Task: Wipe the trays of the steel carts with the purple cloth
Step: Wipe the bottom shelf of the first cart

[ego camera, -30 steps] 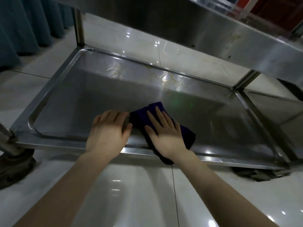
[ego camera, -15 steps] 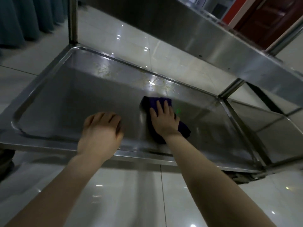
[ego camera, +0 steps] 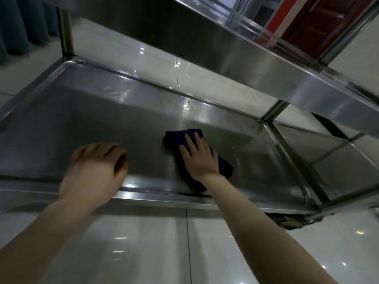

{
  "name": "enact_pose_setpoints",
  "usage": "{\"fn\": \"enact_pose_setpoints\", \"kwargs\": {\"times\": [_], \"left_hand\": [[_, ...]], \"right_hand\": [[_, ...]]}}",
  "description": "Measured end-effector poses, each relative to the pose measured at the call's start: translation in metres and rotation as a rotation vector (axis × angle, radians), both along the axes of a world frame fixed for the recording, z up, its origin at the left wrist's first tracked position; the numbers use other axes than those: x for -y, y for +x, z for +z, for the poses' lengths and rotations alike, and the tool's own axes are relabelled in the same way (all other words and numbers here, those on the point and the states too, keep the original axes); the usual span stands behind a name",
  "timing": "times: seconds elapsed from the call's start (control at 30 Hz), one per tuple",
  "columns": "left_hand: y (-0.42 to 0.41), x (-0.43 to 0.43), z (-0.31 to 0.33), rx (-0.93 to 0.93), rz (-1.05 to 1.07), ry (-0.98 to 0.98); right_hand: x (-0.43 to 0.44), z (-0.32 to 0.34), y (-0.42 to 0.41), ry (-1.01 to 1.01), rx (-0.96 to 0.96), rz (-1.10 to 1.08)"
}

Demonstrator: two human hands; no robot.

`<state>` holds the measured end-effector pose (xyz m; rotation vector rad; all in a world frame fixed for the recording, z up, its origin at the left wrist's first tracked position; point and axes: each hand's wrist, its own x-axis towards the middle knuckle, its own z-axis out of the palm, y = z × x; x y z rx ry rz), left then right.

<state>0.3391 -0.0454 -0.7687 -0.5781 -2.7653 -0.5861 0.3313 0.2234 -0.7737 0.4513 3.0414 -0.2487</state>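
Note:
The bottom steel tray [ego camera: 86,111] of a cart fills the middle of the head view, with faint smears near its far rim. A folded purple cloth [ego camera: 176,137] lies flat on the tray, right of centre. My right hand [ego camera: 200,155] presses down on the cloth with its fingers spread. My left hand [ego camera: 94,169] rests on the tray's near rim, fingers curled over the edge and holding nothing else.
An upper steel tray [ego camera: 266,64] overhangs the lower one closely. Cart posts stand at the far left [ego camera: 65,31] and far right [ego camera: 274,109]. A second cart's tray [ego camera: 348,160] adjoins on the right. Glossy white floor tiles [ego camera: 143,253] lie below; dark curtains [ego camera: 22,25] hang at left.
My right hand slid the purple cloth from the near rim further into the tray, away from my left hand. The left hand stayed at the near rim.

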Motion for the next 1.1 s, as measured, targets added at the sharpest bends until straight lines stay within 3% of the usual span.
{"fn": "enact_pose_setpoints", "kwargs": {"times": [0.17, 0.33, 0.43, 0.63, 0.77, 1.0, 1.1], "left_hand": [[-0.005, 0.001, -0.002, 0.045, -0.002, -0.012], [0.001, -0.004, 0.005, 0.097, 0.041, -0.044], [0.004, -0.012, 0.016, 0.085, 0.031, -0.163], [0.024, -0.058, 0.044, 0.211, 0.074, -0.334], [0.054, -0.113, 0.037, 0.174, 0.009, -0.167], [0.063, -0.163, 0.018, 0.12, -0.098, 0.017], [0.062, -0.169, 0.005, 0.094, -0.172, -0.002]], "right_hand": [[-0.021, 0.004, -0.055, -0.038, 0.014, -0.039], [-0.023, -0.005, 0.057, -0.018, -0.05, 0.227], [-0.028, -0.002, 0.108, 0.006, -0.077, 0.297], [-0.059, 0.005, 0.023, -0.065, -0.011, 0.225], [-0.065, 0.007, -0.009, -0.104, -0.017, 0.144], [-0.078, 0.004, 0.137, 0.0, -0.137, 0.297], [-0.09, 0.001, 0.145, 0.021, -0.113, 0.282]]}}
